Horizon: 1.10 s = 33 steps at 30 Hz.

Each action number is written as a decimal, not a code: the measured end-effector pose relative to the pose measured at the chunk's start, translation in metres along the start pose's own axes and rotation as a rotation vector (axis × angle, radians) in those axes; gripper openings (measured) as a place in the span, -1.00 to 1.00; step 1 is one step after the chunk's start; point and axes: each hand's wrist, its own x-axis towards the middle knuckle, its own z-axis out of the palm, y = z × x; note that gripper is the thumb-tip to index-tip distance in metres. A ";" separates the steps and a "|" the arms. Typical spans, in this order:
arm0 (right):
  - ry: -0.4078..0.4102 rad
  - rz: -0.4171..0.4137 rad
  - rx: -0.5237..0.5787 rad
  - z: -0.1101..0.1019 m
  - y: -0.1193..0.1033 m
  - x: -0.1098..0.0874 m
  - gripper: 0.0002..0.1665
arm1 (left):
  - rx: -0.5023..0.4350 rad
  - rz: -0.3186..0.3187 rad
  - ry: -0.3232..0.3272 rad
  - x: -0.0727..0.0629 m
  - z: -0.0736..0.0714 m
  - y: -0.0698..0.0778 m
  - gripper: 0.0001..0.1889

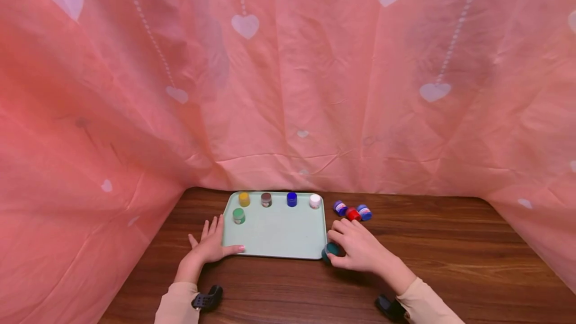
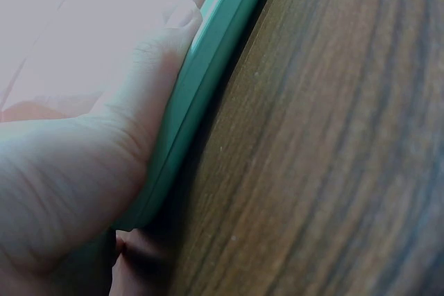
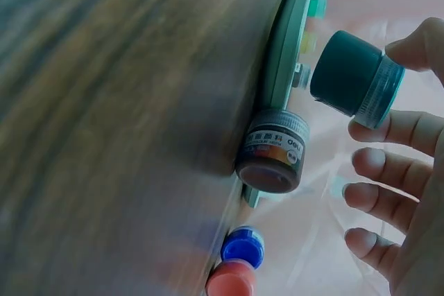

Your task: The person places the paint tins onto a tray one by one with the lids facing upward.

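Brown wood-grain table below | pink heart-printed cloth hangs behind and along both sides | mint tray lies flat, five small jars aboard | left hand spread, thumb on the tray's rim | right hand pinching a teal jar at the tray's near right corner

We see a small curtained-off nook, more like a makeshift booth than an ordinary room. Pink cloth hangs in folds across the far side and closes in the left and right; its pale hearts and dotted strings give us a homely, bedroom-curtain look. It meets a dark wood-grain table, where a pale green tray and small jars suggest a craft corner. Whether home or office surrounds it, we cannot tell.
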 end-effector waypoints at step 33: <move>0.153 -0.045 -0.057 0.036 -0.017 0.067 -0.54 | -0.036 0.010 0.014 -0.001 0.002 0.000 0.38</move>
